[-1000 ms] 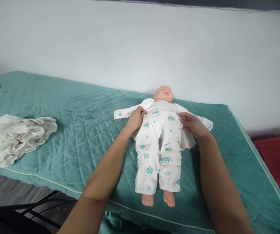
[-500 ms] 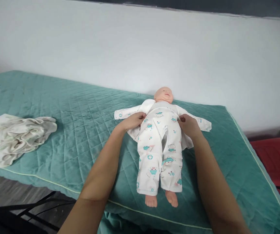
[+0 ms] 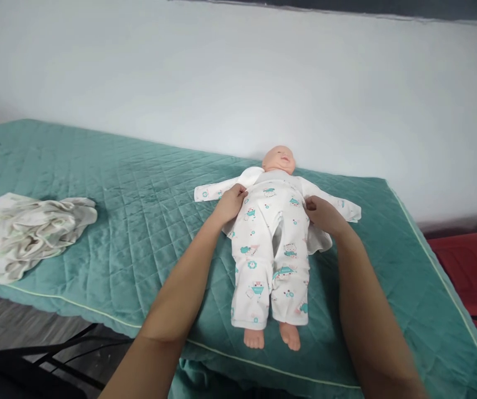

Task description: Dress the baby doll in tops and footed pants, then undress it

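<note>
Head view, watched remotely by me: green quilted cover (image 3: pixel 147 227); on it, doll (image 3: pixel 279 159), face up; printed trousers (image 3: pixel 257 233) on doll, waist-high; left hand (image 3: pixel 230 205) and right hand (image 3: pixel 326 215), fingers nearly closed, pinching opposite sides of waistband.

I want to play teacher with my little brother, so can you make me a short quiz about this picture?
1. True or false: the doll lies face down on the green cover.
2. What lies crumpled near the left edge of the picture? A) a shoe; B) a pale cloth; C) a book.
3. Fill in: the left hand and the right hand are at opposite ____ of the printed trousers.

Key: 1 false, it lies face up; 2 B; 3 sides.
</note>
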### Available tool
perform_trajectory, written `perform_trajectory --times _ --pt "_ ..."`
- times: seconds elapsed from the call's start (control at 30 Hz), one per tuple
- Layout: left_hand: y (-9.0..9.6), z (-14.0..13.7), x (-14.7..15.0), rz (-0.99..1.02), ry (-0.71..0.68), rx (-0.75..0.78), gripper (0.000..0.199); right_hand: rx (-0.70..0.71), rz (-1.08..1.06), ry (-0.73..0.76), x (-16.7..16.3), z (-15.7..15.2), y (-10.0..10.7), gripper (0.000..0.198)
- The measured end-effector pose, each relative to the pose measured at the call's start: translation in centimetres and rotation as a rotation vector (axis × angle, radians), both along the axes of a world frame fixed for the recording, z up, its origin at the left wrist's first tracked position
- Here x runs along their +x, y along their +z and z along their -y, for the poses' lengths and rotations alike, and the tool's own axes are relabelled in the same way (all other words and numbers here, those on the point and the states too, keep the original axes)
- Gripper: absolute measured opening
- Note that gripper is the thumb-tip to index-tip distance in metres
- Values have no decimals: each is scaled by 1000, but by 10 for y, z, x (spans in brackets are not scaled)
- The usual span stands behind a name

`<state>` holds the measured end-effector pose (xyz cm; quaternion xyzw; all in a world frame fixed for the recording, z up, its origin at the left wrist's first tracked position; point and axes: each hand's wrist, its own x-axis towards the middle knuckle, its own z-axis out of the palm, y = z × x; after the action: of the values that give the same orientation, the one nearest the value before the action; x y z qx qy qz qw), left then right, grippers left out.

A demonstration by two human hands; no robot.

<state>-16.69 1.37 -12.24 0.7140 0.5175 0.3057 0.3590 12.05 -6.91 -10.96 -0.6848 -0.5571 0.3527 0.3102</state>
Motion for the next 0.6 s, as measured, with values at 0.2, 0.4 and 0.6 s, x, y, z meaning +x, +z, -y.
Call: perform_trajectory --times 0.2,0.4,0.6 --pt "5 4 -8 134 -153 -197 16 -10 -140 16 -2 11 1 25" --pt "16 12 -20 189 -300 -385 42 0 -265 80 2 14 -5 30" --pt "13 11 -20 189 -321 -373 43 -22 -300 155 2 16 -4 26"
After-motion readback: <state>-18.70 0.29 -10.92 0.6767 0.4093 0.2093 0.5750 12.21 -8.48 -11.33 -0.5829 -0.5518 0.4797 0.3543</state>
